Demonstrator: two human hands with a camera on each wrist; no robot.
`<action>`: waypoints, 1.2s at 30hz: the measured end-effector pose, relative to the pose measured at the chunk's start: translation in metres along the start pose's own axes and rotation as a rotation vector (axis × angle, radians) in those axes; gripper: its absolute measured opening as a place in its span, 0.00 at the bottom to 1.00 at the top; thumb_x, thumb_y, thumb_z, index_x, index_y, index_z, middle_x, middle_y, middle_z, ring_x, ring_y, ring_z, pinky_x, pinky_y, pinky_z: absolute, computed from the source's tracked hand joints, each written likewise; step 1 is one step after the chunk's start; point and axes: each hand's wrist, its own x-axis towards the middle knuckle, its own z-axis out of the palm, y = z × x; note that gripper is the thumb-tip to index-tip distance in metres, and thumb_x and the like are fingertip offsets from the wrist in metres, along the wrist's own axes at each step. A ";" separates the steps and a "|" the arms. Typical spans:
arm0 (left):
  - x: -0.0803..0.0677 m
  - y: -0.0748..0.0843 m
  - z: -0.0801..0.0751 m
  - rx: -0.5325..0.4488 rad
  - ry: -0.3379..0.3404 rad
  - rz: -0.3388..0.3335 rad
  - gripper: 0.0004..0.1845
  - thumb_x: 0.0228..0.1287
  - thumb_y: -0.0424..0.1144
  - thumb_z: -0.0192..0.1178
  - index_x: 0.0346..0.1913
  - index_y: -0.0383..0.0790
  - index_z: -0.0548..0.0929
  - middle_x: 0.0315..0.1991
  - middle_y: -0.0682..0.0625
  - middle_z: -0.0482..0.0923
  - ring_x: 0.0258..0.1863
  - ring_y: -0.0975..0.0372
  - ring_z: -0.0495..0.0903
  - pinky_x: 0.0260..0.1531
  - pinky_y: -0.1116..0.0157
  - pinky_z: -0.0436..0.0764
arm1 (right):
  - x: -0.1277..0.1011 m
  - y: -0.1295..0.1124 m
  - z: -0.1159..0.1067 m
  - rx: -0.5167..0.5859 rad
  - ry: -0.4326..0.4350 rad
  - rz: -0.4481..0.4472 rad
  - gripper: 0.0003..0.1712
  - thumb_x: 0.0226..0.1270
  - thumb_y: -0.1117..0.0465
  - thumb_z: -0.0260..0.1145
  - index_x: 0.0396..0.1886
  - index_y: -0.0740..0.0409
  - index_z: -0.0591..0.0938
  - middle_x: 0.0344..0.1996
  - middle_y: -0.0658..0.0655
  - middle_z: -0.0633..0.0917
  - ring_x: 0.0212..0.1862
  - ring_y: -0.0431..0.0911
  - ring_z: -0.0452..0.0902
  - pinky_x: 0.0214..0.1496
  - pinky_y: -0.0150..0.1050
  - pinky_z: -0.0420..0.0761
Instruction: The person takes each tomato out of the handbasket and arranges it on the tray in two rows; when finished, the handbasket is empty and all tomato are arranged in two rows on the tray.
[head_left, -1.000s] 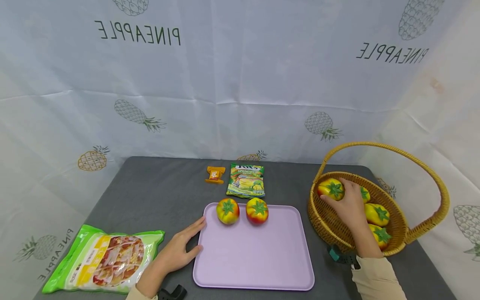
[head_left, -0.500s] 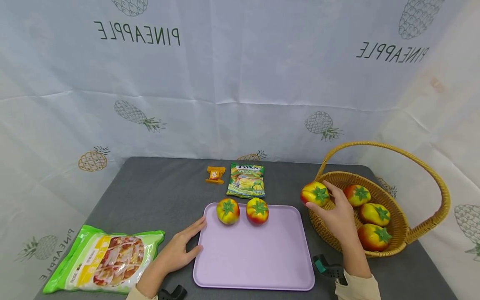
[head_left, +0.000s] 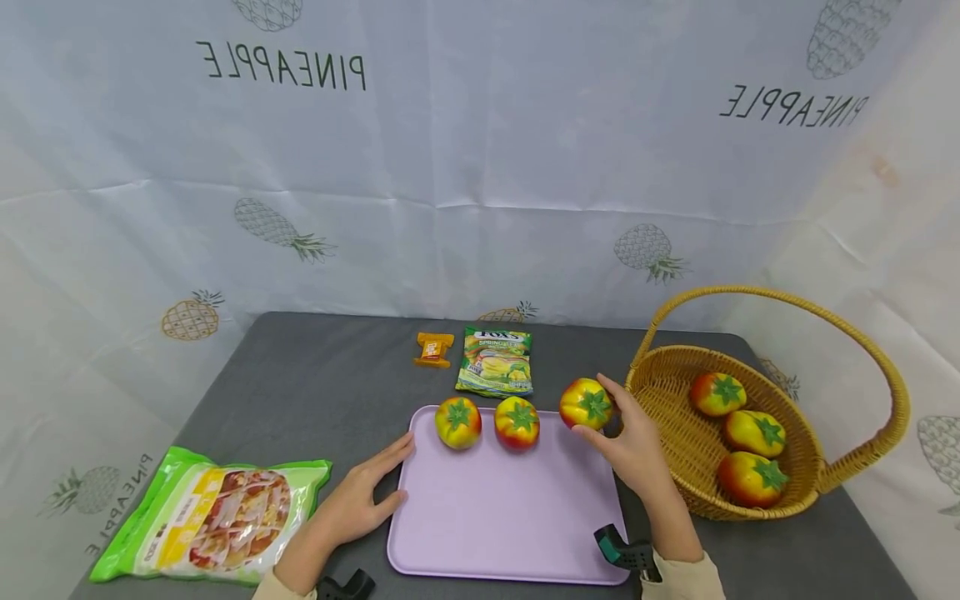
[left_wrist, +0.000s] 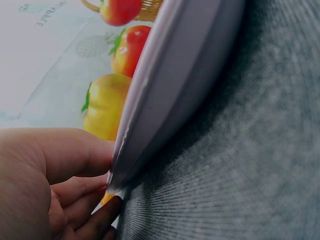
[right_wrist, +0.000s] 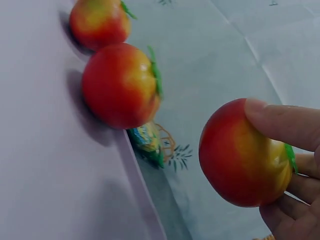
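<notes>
In the head view my right hand (head_left: 633, 437) grips a red-and-yellow fruit (head_left: 585, 403) with a green leafy cap, over the back right corner of the lilac tray (head_left: 502, 517). The right wrist view shows thumb and fingers around this fruit (right_wrist: 240, 160), held up off the tray's surface. Two similar fruits stand along the tray's back edge, a yellower one (head_left: 457, 422) at the left and a redder one (head_left: 517, 423) beside it. My left hand (head_left: 363, 500) rests against the tray's left edge, fingers extended; its thumb (left_wrist: 80, 152) touches the rim in the left wrist view.
A wicker basket (head_left: 682, 467) with a tall handle stands at the right, holding three more fruits (head_left: 753, 433). Behind the tray lie a green FOX'S packet (head_left: 495, 362) and a small orange wrapped snack (head_left: 433, 350). A large green-and-white food bag (head_left: 217, 517) lies at the left.
My right hand has lifted one fruit out of the basket and carried it left to the tray's back right corner. The left hand has stayed at the tray's edge.
</notes>
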 end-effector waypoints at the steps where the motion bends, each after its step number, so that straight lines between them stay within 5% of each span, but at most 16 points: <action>1: 0.000 0.000 0.000 0.001 -0.002 0.001 0.32 0.58 0.38 0.63 0.67 0.39 0.69 0.70 0.49 0.63 0.66 0.54 0.67 0.59 0.51 0.72 | 0.000 0.001 0.003 0.000 -0.016 -0.004 0.47 0.50 0.53 0.76 0.68 0.59 0.66 0.61 0.65 0.73 0.56 0.57 0.74 0.55 0.58 0.76; 12: 0.000 -0.001 0.002 0.024 0.027 0.030 0.32 0.57 0.37 0.63 0.66 0.37 0.70 0.69 0.46 0.65 0.65 0.52 0.69 0.58 0.53 0.73 | 0.000 0.012 0.026 -0.033 -0.214 0.052 0.47 0.54 0.56 0.73 0.71 0.61 0.61 0.66 0.67 0.68 0.65 0.62 0.66 0.62 0.60 0.69; 25: 0.000 -0.001 0.002 0.020 0.024 0.024 0.31 0.58 0.37 0.62 0.67 0.38 0.70 0.69 0.47 0.65 0.65 0.52 0.69 0.58 0.53 0.73 | 0.000 0.016 0.030 0.012 -0.247 0.108 0.48 0.55 0.52 0.72 0.72 0.60 0.60 0.67 0.67 0.66 0.67 0.62 0.63 0.64 0.61 0.66; 31: 0.000 -0.001 0.002 0.033 0.033 0.037 0.31 0.58 0.38 0.62 0.66 0.38 0.70 0.69 0.46 0.66 0.65 0.53 0.69 0.60 0.62 0.72 | 0.000 0.016 0.031 0.028 -0.263 0.110 0.49 0.56 0.53 0.72 0.72 0.61 0.58 0.69 0.68 0.63 0.68 0.63 0.61 0.66 0.61 0.64; 36: 0.001 -0.001 0.002 0.029 0.028 0.024 0.31 0.57 0.38 0.63 0.66 0.38 0.71 0.69 0.47 0.65 0.65 0.53 0.69 0.59 0.56 0.73 | -0.001 0.015 0.029 0.021 -0.275 0.107 0.52 0.56 0.53 0.72 0.74 0.62 0.54 0.71 0.67 0.59 0.70 0.63 0.56 0.68 0.62 0.60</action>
